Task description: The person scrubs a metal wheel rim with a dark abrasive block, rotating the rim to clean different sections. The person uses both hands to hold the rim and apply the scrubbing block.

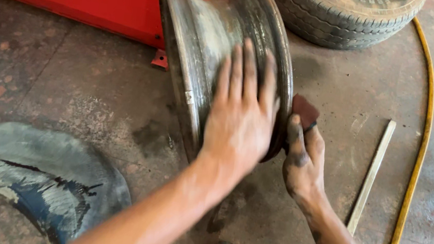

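one steel rim (206, 32), two hands, left hand (239, 119), right hand (303, 160)

No sleeves, gloves, rings or watch are worn; both forearms are bare. The left hand (239, 122) is smudged with grey dust. Black grease is smeared over the right hand (303, 160), heaviest just behind the fingers (296, 131).

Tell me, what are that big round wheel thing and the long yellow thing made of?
The wheel rim looks like metal, likely steel: dull grey, scuffed, with a thin hard edge. The yellow hose seems rubber or plastic: it bends softly across the floor and looks smooth and matte.
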